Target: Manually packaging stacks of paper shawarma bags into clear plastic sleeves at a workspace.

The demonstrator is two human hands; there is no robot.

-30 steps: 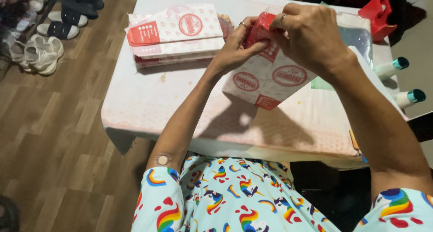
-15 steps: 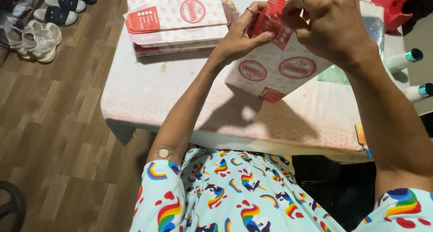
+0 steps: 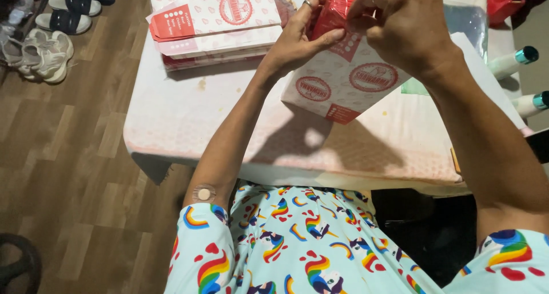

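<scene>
Both hands are up top, right hand (image 3: 403, 28) and left hand (image 3: 300, 36), fingers pinched shut on the red folded top of a paper bag (image 3: 349, 79). It's white with red round stamps, tilted over the table (image 3: 189, 116).

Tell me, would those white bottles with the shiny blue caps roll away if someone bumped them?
Probably yes. The two white bottles look round and lie on their sides at the table edge, so a nudge could roll them off. They seem like smooth plastic, so likely a bit slippery but not easy to break.
</scene>
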